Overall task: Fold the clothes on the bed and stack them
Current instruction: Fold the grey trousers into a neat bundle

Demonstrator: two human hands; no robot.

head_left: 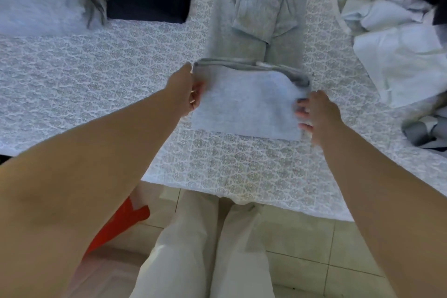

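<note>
Garment [244, 106], pale blue, folded, lies mid-frame on bed [96, 75]. Left hand [191, 94] pinches its left edge; right hand [316, 116], fingers curled, holds the right edge. Risk: uneven lift lets layers slip open; unfolded clothes [396, 55] wait at right.

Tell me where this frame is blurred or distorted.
Head view: motion blur smears the right hand and softens the left hand at the folded grey garment; wide-angle distortion swells the forearms and bends the bed edge; flat bluish light, no glare.
</note>
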